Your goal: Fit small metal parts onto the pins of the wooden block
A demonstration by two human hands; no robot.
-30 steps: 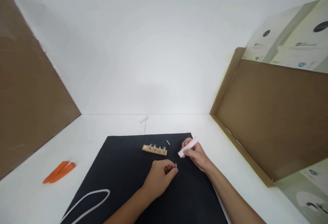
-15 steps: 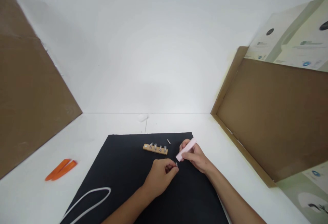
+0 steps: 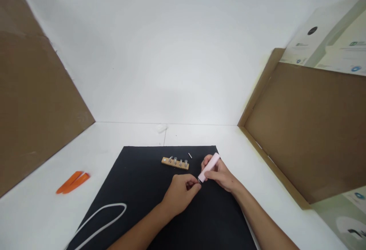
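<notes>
My right hand [image 3: 219, 173] is wrapped round a pink stick-shaped tool [image 3: 210, 167], held at a slant with its lower end toward my left hand. My left hand [image 3: 183, 191] pinches a small metal piece [image 3: 199, 181] between thumb and fingertips, right at the lower end of the pink tool. Whether the piece sits inside that end I cannot tell. Behind my left hand lies a small wooden strip [image 3: 166, 161] with several little metal fittings standing on it. A short metal pin [image 3: 190, 155] rests just right of the strip.
Under my hands is a black mat [image 3: 137, 173] on a white table. Two orange strips [image 3: 73, 182] lie at the left, and a white cable [image 3: 108, 205] loops over the mat's front left. Cardboard panels [image 3: 309, 128] stand at both sides, before a white back wall.
The lower end of the pink tool and the metal piece in my left hand have come together; before, a small gap lay between them. The whole view has shifted slightly.
</notes>
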